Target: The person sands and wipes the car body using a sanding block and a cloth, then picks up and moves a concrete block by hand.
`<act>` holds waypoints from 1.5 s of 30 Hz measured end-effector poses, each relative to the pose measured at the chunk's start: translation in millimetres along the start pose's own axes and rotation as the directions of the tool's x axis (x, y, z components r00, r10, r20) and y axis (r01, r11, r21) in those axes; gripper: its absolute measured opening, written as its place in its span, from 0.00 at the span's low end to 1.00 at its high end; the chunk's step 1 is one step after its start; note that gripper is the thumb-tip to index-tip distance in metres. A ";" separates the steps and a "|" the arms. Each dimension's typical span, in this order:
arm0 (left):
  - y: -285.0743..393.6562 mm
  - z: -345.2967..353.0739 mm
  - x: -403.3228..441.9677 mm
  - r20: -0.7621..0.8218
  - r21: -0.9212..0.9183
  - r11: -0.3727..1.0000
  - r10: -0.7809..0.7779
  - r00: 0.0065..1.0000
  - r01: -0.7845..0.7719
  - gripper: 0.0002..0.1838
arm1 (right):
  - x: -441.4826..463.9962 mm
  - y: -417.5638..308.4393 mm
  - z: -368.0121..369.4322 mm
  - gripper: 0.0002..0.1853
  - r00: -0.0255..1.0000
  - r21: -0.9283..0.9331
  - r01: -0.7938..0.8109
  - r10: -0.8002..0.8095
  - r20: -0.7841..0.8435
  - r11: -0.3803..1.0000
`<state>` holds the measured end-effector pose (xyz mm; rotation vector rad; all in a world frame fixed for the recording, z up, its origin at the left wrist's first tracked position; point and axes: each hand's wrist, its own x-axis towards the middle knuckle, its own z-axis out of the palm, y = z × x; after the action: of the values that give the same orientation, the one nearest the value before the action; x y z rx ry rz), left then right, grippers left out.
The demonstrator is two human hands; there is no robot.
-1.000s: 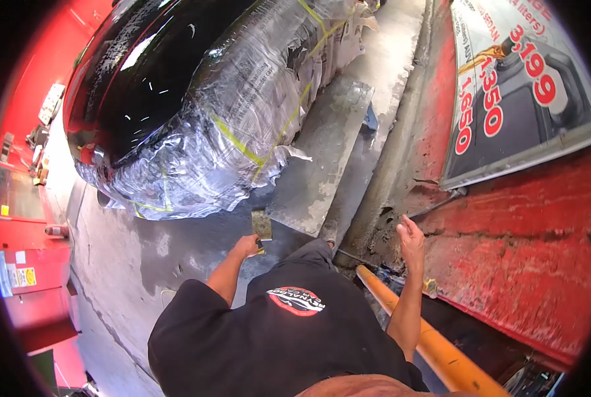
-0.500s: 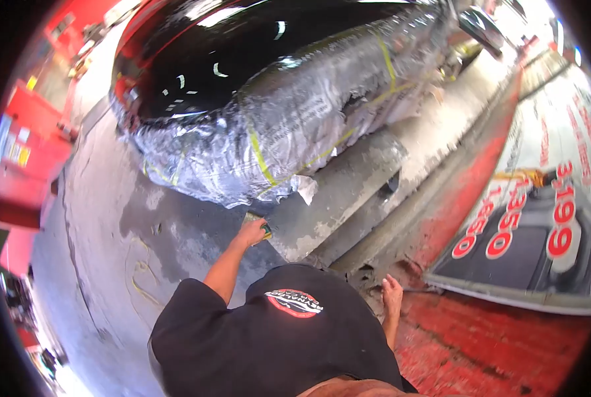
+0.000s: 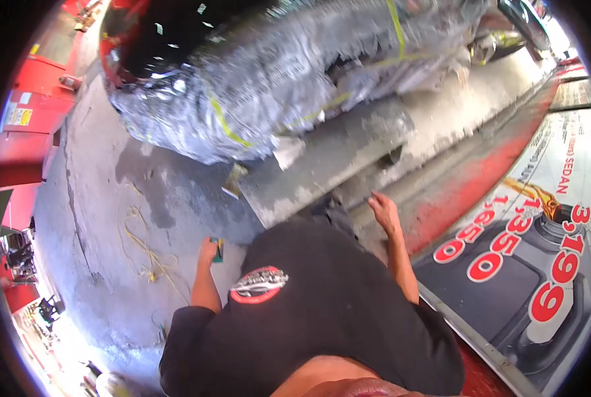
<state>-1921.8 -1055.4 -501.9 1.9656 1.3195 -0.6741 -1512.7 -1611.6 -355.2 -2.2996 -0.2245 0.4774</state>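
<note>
My left hand (image 3: 208, 250) is closed round a small green and yellowish item (image 3: 218, 250), low over the concrete floor. To the right of my body, my right hand (image 3: 383, 210) is raised with its fingers curled; whether it holds anything is too small to tell. Ahead stands a dark, glossy car (image 3: 169, 40), its lower side wrapped in silvery plastic and printed paper (image 3: 255, 92) with yellow-green tape. A flat grey board (image 3: 328, 165) lies beside the car, between it and me.
A banner with printed prices (image 3: 507, 264) stands at the right along a red and grey wall base. A yellowish cord (image 3: 143, 248) lies loose on the floor at the left. A small block (image 3: 234, 180) sits by the board's corner. Red cabinets (image 3: 34, 126) stand far left.
The view has turned, so the car and board lie more across it and the banner shows more. My left hand has drawn back from beside the board, still holding the item.
</note>
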 end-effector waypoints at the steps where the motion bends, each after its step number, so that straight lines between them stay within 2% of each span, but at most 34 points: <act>1: 7.2 14.4 -23.9 -0.024 -0.042 0.999 -0.028 0.999 0.027 0.28 | -4.2 23.3 -12.7 0.27 0.996 -0.039 -0.074 0.076 0.037 0.996; 3: 47.7 18.7 -53.5 -0.118 -0.141 0.989 -0.063 0.991 0.046 0.27 | 6.7 68.4 -29.8 0.25 0.980 -0.104 -0.170 0.179 0.084 0.980; 6: 57.9 36.7 -44.0 -0.133 0.003 0.991 0.130 0.983 -0.131 0.28 | 0.2 151.7 -52.6 0.26 0.923 -0.367 -0.306 0.369 0.112 0.878; 9: 84.9 45.7 -46.4 -0.112 -0.232 0.965 0.096 0.989 -0.120 0.27 | -7.4 231.3 -65.5 0.26 0.890 -0.555 -0.192 0.382 0.248 0.809; 12: 143.1 38.3 -103.7 -0.225 -0.345 0.935 0.008 0.974 -0.088 0.25 | 14.3 237.3 -77.7 0.25 0.855 -0.556 -0.143 0.385 0.347 0.819; 15: 156.3 51.9 -131.4 -0.143 -0.734 0.677 -0.071 0.987 -0.057 0.24 | 51.4 221.2 -76.7 0.25 0.863 -0.514 -0.066 0.308 0.401 0.855; 16: 181.3 54.6 -154.2 -0.181 -0.813 0.577 -0.132 0.975 -0.073 0.24 | 68.4 211.3 -71.9 0.25 0.868 -0.506 -0.035 0.278 0.413 0.862; 18: 151.9 97.8 -132.6 -0.128 -0.944 0.326 -0.208 0.970 -0.054 0.19 | 95.6 181.9 -60.8 0.24 0.880 -0.486 0.018 0.217 0.423 0.874; 19: 139.9 117.2 -124.0 -0.091 -0.981 0.189 -0.236 0.968 -0.046 0.17 | 108.0 160.7 -57.8 0.24 0.888 -0.477 0.043 0.185 0.421 0.878; 20: 170.5 99.7 -145.9 0.058 -0.990 0.119 -0.140 0.988 0.075 0.19 | 124.6 141.3 -56.3 0.23 0.895 -0.475 0.076 0.150 0.420 0.877; 23: 185.2 137.1 -129.3 0.149 -0.988 -0.085 -0.284 0.947 0.130 0.22 | 173.6 84.5 -41.5 0.25 0.837 -0.533 0.238 0.108 0.537 0.812; 26: 217.7 166.3 -118.6 0.337 -0.926 -0.308 -0.412 0.847 0.218 0.23 | 230.7 61.5 -16.5 0.29 0.763 -0.558 0.415 0.059 0.644 0.719; 27: 188.3 218.9 -92.1 0.326 -0.930 -0.290 -0.358 0.875 0.227 0.20 | 252.3 56.3 -6.0 0.30 0.754 -0.592 0.449 0.071 0.653 0.670; 29: 203.1 255.9 -79.9 0.336 -0.930 -0.276 -0.369 0.866 0.243 0.22 | 296.6 51.8 20.4 0.32 0.725 -0.638 0.531 0.091 0.683 0.557; 30: 211.6 278.7 -75.4 0.209 -0.971 -0.195 -0.404 0.891 0.140 0.23 | 318.8 43.8 35.8 0.38 0.688 -0.648 0.553 0.152 0.710 0.524; 32: 254.3 283.4 -77.8 0.282 -0.935 -0.323 -0.438 0.854 0.143 0.25 | 362.0 38.5 73.7 0.41 0.647 -0.638 0.649 0.142 0.750 0.414; 33: 283.8 261.4 -87.7 0.472 -0.816 -0.530 -0.380 0.795 0.232 0.25 | 379.7 38.7 82.8 0.42 0.626 -0.632 0.689 0.149 0.766 0.354; 35: 291.5 310.1 -88.8 0.342 -0.935 -0.264 -0.499 0.797 0.236 0.22 | 415.4 29.5 101.0 0.45 0.588 -0.621 0.701 0.207 0.782 0.352; 37: 296.6 331.6 -80.0 0.281 -0.959 -0.146 -0.620 0.732 0.244 0.21 | 428.8 16.5 111.1 0.45 0.580 -0.607 0.680 0.206 0.788 0.411; 38: 274.0 365.6 -59.5 0.277 -0.961 -0.187 -0.589 0.759 0.206 0.21 | 427.2 3.5 111.6 0.44 0.585 -0.609 0.661 0.208 0.784 0.438; 40: 285.8 327.4 -71.4 0.055 -0.989 0.071 -0.650 0.758 0.133 0.20 | 430.9 8.3 110.5 0.43 0.566 -0.603 0.681 0.223 0.794 0.416; 41: 294.7 285.5 -72.3 0.273 -0.961 -0.208 -0.630 0.727 0.181 0.18 | 430.8 8.9 112.8 0.42 0.551 -0.593 0.695 0.229 0.803 0.407; 42: 304.7 240.6 -73.6 0.478 -0.857 -0.472 -0.579 0.661 0.206 0.17 | 428.4 4.7 111.6 0.43 0.513 -0.570 0.716 0.250 0.821 0.404; 45: 279.9 260.8 -56.5 0.455 -0.876 -0.417 -0.540 0.708 0.244 0.14 | 427.1 16.0 105.6 0.44 0.490 -0.559 0.711 0.270 0.829 0.427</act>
<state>-1694.1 -1362.3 -561.4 -0.0319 1.7938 0.4529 -1164.5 -1425.0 -549.6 -2.6134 -1.7558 1.6628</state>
